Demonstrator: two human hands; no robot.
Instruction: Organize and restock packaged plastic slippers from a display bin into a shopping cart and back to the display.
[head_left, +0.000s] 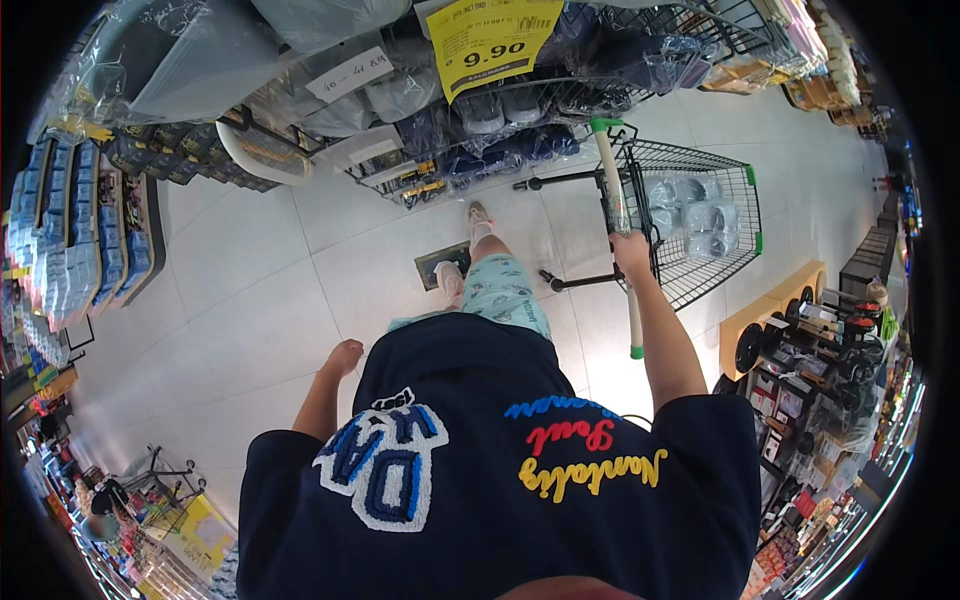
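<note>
My right hand (631, 253) grips the pale handle bar (616, 191) of a black wire shopping cart (694, 281) with green corner pieces. Several items in clear plastic wrap (705, 217) lie in the cart basket; what they are is hard to make out. At my left side hangs my left hand (348, 357), away from the shelves and touching nothing I can see. Its fingers look loosely curled, but their undersides are hidden. Ahead of my feet, a wire rack holds bagged slippers (480, 112) under a yellow price sign (491, 45).
A shelf of blue packages (79, 225) stands at the left. To the right is a display unit (772, 307) with round black pans and boxes. Behind on the left are another cart (169, 480) and a person (101, 525). A dark plate (435, 266) is set in the tiled floor (240, 277).
</note>
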